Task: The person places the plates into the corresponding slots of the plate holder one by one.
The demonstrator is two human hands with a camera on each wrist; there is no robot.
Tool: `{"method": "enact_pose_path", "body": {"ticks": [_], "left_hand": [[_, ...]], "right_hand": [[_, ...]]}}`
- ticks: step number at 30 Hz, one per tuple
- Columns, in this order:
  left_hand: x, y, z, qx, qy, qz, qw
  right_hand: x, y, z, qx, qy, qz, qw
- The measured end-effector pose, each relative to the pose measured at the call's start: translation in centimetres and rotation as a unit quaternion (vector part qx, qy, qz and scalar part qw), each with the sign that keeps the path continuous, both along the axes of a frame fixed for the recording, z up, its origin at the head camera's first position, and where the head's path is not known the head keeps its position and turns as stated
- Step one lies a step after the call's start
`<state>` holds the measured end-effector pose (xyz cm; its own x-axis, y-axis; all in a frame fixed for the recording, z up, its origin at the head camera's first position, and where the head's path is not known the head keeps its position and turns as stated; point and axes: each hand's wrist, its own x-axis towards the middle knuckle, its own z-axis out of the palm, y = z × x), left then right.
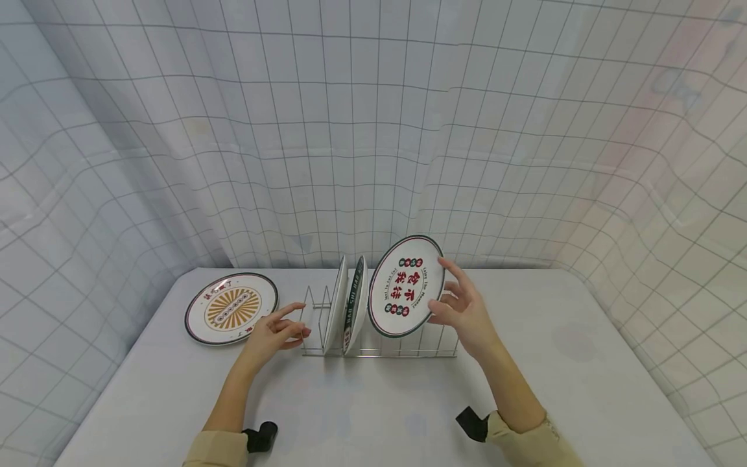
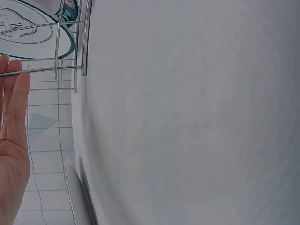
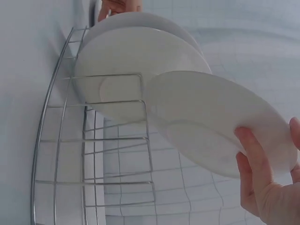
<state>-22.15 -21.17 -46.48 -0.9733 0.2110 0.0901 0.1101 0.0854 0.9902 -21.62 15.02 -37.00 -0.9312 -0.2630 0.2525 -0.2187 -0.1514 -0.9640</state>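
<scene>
My right hand [image 1: 463, 311] grips a white plate [image 1: 405, 285] by its right edge, thumb and fingers on opposite faces. The plate has a dark rim and red and green lettering, and it is tilted above the right part of a wire dish rack [image 1: 403, 354]. From the right wrist view, its plain white underside [image 3: 220, 122] shows. My left hand [image 1: 271, 337] holds the left end of the rack, fingertips at the end wire [image 2: 42, 70]. Two plates stand upright in the rack's left half, a white one [image 1: 336, 311] and one with a dark lettered band [image 1: 353, 311].
Flat on the white table [image 1: 373, 415], left of the rack, lies a large plate [image 1: 233, 308] with an orange sunburst pattern. A gridded white curtain [image 1: 373, 130] hangs behind the table and along both sides.
</scene>
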Motion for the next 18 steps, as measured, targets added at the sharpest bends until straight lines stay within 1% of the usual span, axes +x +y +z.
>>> {"method": "enact_pose_path", "body": {"ticks": [4,8,11,15,18], "left_hand": [[0.0,0.0,-0.1,0.002,-0.002,0.000,1.0000],[0.0,0.0,-0.1,0.002,-0.003,0.000,1.0000],[0.1,0.0,0.0,0.000,-0.005,0.002,1.0000],[0.1,-0.1,0.0,-0.003,-0.006,0.003,1.0000],[0.1,0.0,0.0,-0.005,-0.006,0.003,1.0000]], "right_hand": [[-0.1,-1.6,-0.3,0.031,-0.006,0.000,0.9995],[-0.1,-2.8,-0.4,0.052,0.007,-0.002,0.9986],[-0.1,-3.6,-0.4,0.065,0.018,-0.010,0.9977],[0.1,-4.7,-0.5,0.080,0.021,-0.022,0.9964],[0.4,-5.6,-0.7,0.091,0.029,-0.033,0.9949]]}}
